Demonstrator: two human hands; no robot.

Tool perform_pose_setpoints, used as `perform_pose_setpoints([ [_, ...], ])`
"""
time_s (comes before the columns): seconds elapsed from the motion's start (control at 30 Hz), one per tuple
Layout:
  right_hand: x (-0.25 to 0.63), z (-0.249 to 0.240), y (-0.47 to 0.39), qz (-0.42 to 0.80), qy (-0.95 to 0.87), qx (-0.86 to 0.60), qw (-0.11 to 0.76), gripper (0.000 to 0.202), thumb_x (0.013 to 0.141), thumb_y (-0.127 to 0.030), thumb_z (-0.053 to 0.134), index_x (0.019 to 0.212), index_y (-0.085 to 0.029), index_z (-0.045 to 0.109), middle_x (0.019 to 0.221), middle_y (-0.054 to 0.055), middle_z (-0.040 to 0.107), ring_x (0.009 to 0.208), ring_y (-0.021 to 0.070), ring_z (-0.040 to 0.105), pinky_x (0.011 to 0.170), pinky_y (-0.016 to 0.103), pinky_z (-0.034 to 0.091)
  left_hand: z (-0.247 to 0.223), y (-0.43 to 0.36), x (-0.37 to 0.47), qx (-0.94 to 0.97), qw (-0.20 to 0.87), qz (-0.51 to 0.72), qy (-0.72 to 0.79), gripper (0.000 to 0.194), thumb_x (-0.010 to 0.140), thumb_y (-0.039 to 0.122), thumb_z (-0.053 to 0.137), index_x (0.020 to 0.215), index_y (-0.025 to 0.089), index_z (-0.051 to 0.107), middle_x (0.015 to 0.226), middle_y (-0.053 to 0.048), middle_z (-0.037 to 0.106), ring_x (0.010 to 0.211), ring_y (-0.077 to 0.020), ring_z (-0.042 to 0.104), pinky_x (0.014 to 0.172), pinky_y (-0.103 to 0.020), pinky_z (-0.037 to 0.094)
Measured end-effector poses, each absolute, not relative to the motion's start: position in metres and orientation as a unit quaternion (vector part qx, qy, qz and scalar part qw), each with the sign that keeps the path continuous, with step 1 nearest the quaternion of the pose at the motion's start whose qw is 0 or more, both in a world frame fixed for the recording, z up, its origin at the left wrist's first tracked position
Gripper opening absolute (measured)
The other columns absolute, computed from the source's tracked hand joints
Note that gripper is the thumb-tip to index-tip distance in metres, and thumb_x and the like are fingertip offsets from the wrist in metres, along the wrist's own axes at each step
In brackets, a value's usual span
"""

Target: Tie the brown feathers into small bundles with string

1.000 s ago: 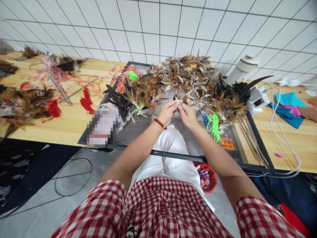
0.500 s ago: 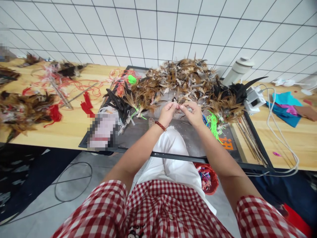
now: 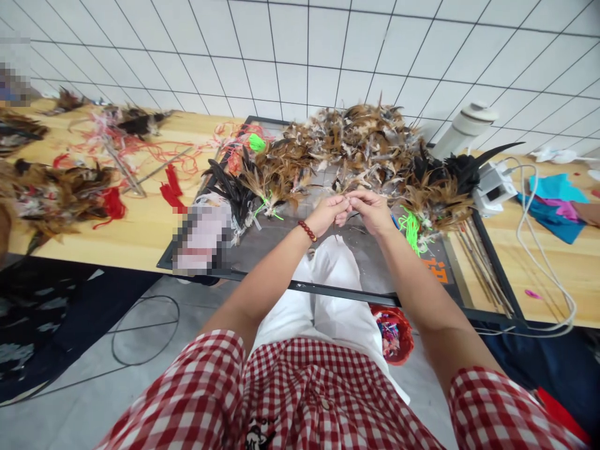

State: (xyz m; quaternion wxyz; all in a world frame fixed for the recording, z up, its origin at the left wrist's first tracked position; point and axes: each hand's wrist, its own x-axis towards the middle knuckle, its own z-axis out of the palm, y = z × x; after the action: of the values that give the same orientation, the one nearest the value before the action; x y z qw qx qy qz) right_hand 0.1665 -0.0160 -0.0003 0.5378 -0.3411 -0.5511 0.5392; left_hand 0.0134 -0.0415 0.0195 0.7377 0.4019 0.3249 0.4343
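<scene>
My left hand [image 3: 332,212], with a beaded bracelet [image 3: 307,230] on its wrist, meets my right hand [image 3: 374,211] over the black-framed board [image 3: 262,253]. Both hands are closed, fingertips pinched together. What they hold is too small to make out; a thin dark strand shows just under the left fingers. Beyond them lies a heap of brown feathers [image 3: 351,140]. Left of my hands are black feathers [image 3: 228,187] and brown feather bunches [image 3: 262,178] with green ties. Bright green threads [image 3: 411,230] lie beside my right wrist, near more brown feathers [image 3: 445,203].
A white bottle [image 3: 464,132], a white power adapter [image 3: 494,187] and its cable [image 3: 546,265] stand at right. Thin sticks [image 3: 482,269] lie on the board's right side. Red tassels [image 3: 172,187] and feathers [image 3: 56,197] lie left. A red basket [image 3: 404,350] is below.
The view has shifted slightly, moving the scene rightward. My left fingers have curled more, and both hands remain pinched together in front of the feather heap.
</scene>
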Motion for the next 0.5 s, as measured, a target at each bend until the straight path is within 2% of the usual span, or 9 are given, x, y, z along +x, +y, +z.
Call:
perform_pose_setpoints([
  [0.13,0.167,-0.003,-0.015,0.551,-0.549,-0.357,0.517,0.045,0.055,-0.059,0.094,0.077,-0.024,0.078,0.064,-0.003,0.067,0.063,0.0132,0.058,0.073,0.032,0.051,0.015,-0.040,0.014,0.402,0.739,0.431,0.327,0.032,0.095,0.027,0.069,0.068,0.014,0.057,0.051,0.009,0.038,0.042,-0.0028,0.032,0.046,-0.017,0.034],
  [0.33,0.159,-0.012,-0.013,0.520,-0.546,-0.386,0.531,0.056,0.060,-0.073,0.086,0.072,-0.023,0.063,0.061,-0.004,0.058,0.063,0.0130,0.052,0.070,0.031,0.047,0.016,-0.041,0.019,0.385,0.719,0.442,0.372,0.035,0.098,0.027,0.064,0.067,0.015,0.054,0.046,0.009,0.035,0.041,-0.0032,0.031,0.046,-0.017,0.032],
  [0.5,0.156,-0.012,-0.010,0.526,-0.546,-0.391,0.521,0.058,0.061,-0.075,0.084,0.072,-0.023,0.060,0.062,-0.004,0.056,0.063,0.0121,0.049,0.068,0.029,0.044,0.018,-0.040,0.022,0.366,0.716,0.447,0.392,0.035,0.102,0.021,0.056,0.067,0.016,0.052,0.045,0.009,0.034,0.039,-0.0038,0.031,0.046,-0.018,0.032],
])
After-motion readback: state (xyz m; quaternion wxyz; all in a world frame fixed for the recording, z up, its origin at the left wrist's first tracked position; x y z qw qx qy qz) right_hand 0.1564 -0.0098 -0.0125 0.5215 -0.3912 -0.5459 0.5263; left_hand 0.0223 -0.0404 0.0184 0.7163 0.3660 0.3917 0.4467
